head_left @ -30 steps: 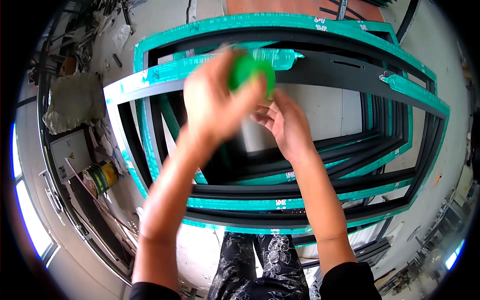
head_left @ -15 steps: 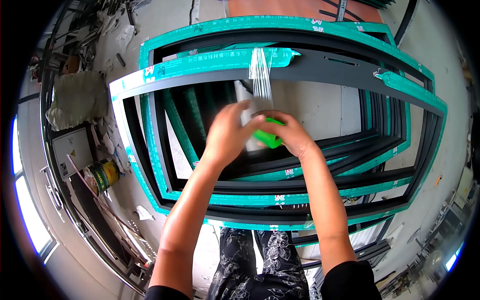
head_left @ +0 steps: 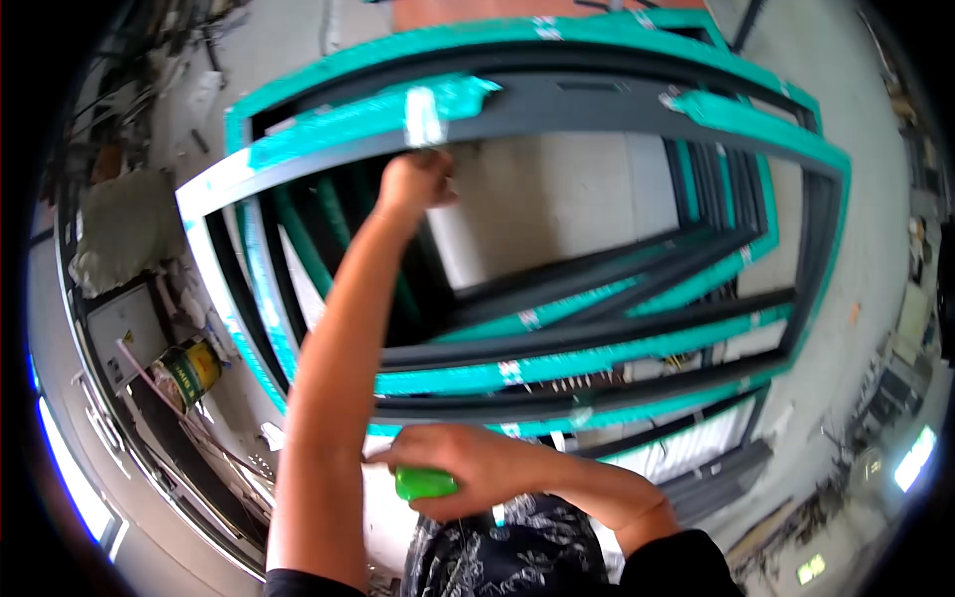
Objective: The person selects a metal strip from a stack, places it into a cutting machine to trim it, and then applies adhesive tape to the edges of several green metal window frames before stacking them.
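Note:
A shiny clear strip of tape (head_left: 425,117) lies across the dark upper bar of a window frame (head_left: 567,111) that is partly covered in green film. My left hand (head_left: 416,181) is closed at the strip's lower end, just under the bar; its fingertips are blurred. Close to my body, my right hand (head_left: 477,468) wraps round a bright green roll (head_left: 425,484), beside my left forearm. How much tape is on the roll cannot be made out.
More dark frames with green film (head_left: 637,343) are stacked beneath and behind. At the left lie a yellow-green bucket (head_left: 191,372), a crumpled grey sheet (head_left: 124,234) and scrap strips. Long profiles (head_left: 718,478) lie at the lower right.
My hands have parted: the left moved up to the bar, the right drew back towards my body with the green roll. The long stretched strip no longer hangs below the bar.

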Tool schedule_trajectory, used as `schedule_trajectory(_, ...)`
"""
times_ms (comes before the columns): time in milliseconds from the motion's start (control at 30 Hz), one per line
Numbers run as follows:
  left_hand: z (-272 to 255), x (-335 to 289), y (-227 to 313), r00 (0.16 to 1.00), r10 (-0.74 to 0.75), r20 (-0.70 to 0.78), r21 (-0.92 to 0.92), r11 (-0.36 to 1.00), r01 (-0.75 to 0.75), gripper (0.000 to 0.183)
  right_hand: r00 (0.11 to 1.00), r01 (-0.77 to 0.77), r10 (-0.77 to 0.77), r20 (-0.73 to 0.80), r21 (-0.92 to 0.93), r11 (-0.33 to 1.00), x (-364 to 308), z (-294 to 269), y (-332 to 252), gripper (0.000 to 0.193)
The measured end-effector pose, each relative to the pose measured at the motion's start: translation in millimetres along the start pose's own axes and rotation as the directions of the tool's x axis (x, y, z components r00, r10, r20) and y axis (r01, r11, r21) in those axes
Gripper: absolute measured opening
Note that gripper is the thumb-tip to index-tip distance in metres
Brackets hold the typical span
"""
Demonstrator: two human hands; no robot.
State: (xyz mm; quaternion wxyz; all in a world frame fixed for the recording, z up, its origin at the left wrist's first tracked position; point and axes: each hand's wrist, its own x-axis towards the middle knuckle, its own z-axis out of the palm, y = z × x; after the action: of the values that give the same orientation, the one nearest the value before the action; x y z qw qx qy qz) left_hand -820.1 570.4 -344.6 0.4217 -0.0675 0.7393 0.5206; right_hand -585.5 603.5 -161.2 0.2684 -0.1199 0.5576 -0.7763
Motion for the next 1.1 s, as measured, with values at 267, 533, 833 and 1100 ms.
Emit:
schedule_trajectory(267, -28, 1, 24, 0.963, -0.26, 0.076, -0.853, 0.484, 0.198, 0.023, 0.636, -0.453, 0.169, -0.753, -0.186, 0.872, -133, 7, 64, 0.052)
schedule_trajectory(533, -45, -33, 40, 0.991, -0.077, 0.112, -0.967, 0.219, 0.126, 0.035, 0.14, -0.832, 0.063, -0.988, -0.083, 0.549, -267, 18, 105, 0.055)
schedule_trajectory(833, -61, -122, -110, 0.984, -0.163, -0.075, -0.548, 0.831, 0.096, 0.025, -0.394, -0.554, 0.218, -0.893, 0.42, 0.718, -380, 99, 277, 0.047)
schedule_trajectory(1100, -55, -166, -152, 0.97, 0.091, -0.227, 0.379, 0.926, 0.002, 0.023, -0.176, -0.888, 0.257, -0.95, 0.266, 0.376, -329, 50, 518, 0.061)
